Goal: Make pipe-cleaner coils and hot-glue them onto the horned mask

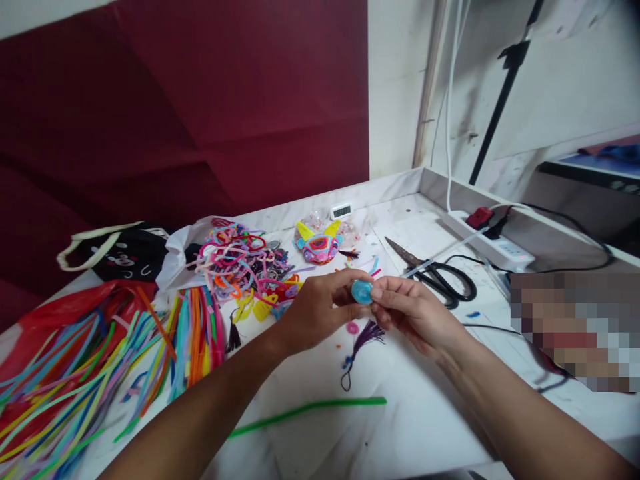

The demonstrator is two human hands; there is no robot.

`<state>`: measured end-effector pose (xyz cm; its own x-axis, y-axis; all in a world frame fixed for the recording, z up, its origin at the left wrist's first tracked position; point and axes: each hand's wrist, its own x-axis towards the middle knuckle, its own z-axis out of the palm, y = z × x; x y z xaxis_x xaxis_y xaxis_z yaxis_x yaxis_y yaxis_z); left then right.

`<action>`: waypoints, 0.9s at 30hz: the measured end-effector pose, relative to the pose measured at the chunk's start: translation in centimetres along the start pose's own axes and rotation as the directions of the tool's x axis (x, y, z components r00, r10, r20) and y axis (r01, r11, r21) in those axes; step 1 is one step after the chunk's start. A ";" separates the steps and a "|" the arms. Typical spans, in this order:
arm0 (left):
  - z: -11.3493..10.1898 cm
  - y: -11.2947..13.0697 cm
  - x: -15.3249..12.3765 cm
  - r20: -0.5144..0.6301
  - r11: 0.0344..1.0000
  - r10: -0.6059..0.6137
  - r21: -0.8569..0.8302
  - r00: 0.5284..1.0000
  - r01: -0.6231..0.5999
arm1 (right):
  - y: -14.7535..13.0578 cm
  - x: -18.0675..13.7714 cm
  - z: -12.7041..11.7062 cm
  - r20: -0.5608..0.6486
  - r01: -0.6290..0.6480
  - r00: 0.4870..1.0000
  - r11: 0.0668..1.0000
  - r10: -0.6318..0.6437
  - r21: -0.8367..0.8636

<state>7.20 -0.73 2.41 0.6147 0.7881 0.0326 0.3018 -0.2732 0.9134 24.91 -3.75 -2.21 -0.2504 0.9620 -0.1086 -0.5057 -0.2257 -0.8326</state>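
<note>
Between my two hands is a light-blue pipe cleaner coil (362, 291), wound into a small flat disc. My left hand (327, 303) pinches its left side with thumb and fingers. From the right, the thumb and fingertips of my right hand (413, 307) close on its edge. A pale thin strip (445, 252) slants up behind my right hand; whether it joins the coil I cannot tell. Below the hands lie a purple tassel (367, 339) with a dark loop and a small pink coil (353, 327). A green pipe cleaner (310, 406) lies nearer to me.
Black-handled scissors (433, 270) lie right of my hands, near a white power strip (493, 241). Behind stand a colourful horned figure (320, 245) and a small digital timer (342, 212). Leftward are tangled pipe cleaner scraps (235, 257), bundled pipe cleaners (195, 333) and a black bag (125, 253).
</note>
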 end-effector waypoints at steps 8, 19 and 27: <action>0.4 -0.2 -0.6 -0.161 0.998 0.004 -0.062 0.987 -0.015 | 0.1 -0.3 0.2 -0.001 0.050 0.999 0.999 -0.050 0.006; 1.0 -0.4 -1.1 -0.152 0.925 -0.065 -0.379 0.986 0.002 | 0.8 -0.6 0.3 -0.052 0.425 0.866 0.786 -0.498 -0.449; 1.7 -0.3 -0.9 -0.067 0.866 -0.179 -0.484 0.981 0.125 | 1.3 -0.8 0.0 0.091 0.501 0.800 0.577 -0.593 -0.645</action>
<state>7.78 -2.24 1.40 0.5004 0.8595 -0.1046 -0.0142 0.1289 0.9916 24.43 -4.81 -3.16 0.0246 0.8896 0.4561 0.1154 0.4507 -0.8852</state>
